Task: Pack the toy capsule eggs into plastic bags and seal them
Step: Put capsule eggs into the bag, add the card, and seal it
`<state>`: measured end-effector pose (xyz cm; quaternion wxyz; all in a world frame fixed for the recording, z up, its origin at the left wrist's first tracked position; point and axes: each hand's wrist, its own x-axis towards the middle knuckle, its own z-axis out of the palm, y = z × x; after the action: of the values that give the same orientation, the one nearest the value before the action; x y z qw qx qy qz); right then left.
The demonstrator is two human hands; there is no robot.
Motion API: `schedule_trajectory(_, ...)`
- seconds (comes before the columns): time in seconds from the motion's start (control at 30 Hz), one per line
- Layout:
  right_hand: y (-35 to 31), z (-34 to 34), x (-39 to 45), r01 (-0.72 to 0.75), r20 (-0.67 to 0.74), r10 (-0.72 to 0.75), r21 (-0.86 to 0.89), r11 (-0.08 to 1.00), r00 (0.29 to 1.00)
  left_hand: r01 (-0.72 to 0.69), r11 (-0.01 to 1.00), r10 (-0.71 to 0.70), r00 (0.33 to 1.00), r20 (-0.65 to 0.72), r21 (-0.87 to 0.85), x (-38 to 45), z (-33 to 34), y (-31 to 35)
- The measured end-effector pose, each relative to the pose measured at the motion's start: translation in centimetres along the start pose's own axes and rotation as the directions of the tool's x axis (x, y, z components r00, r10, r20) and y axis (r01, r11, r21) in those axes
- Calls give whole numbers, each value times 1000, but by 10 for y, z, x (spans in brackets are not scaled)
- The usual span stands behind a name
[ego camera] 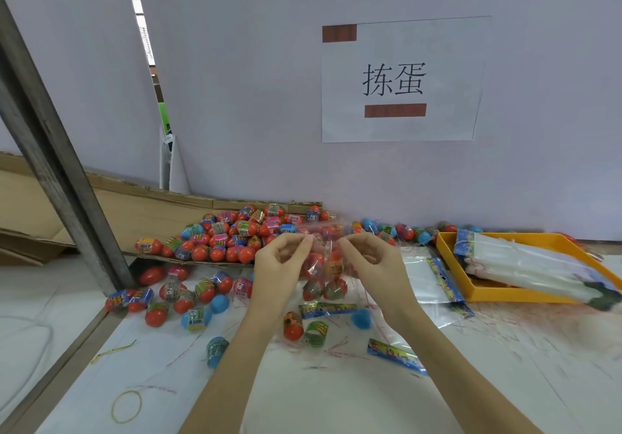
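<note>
A clear plastic bag [324, 270] with several toy capsule eggs inside hangs upright above the table's middle. My left hand [279, 262] pinches its top edge on the left, and my right hand [373, 258] pinches the same edge on the right. Behind the bag, a big heap of red, blue and green capsule eggs [235, 235] lies on cardboard. More loose eggs [188, 295] are scattered on the white table at the left. A few eggs [303, 327] lie just below the bag, between my forearms.
An orange tray [452, 265] at the right holds a stack of empty bags [525, 262]. Flat empty bags [430, 282] and a folded one [397, 356] lie near it. Rubber bands [127, 406] lie front left. A metal post [57, 167] leans at left, and a white wall stands behind.
</note>
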<state>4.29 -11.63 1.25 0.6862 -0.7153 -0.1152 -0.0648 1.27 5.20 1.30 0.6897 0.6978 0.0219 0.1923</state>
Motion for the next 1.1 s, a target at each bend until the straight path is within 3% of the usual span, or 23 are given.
schedule_trajectory(0.1, 1, -3, 0, 98, -39, -102, -94, 991, 994, 26, 1000, -26, 999, -33, 17, 1, 1, -1)
schedule_trajectory(0.27, 1, -5, 3, -9, -34, 11, 53, 999, 999, 125, 988, -130, 991, -44, -89, 2, -3, 2)
schedule_trajectory(0.47, 1, -5, 3, -17, -67, 19, 35, 999, 998, 158, 978, -159, 987, 10, -138, 4, -6, 4)
schedule_trajectory(0.6, 1, -12, 4, 14, -92, -16, -15, 1000, 996, 118, 990, -119, 993, -18, -82, 5, -8, 0)
schedule_trajectory(0.8, 0, -8, 5, 166, -143, -188, -154, 974, 972, 13, 1000, -11, 996, -88, 13, 4, -2, -3)
schedule_trajectory(1.1, 6, -8, 4, 1, -99, -10, -91, 996, 995, -22, 998, 24, 999, -40, 63, 1, 1, -4)
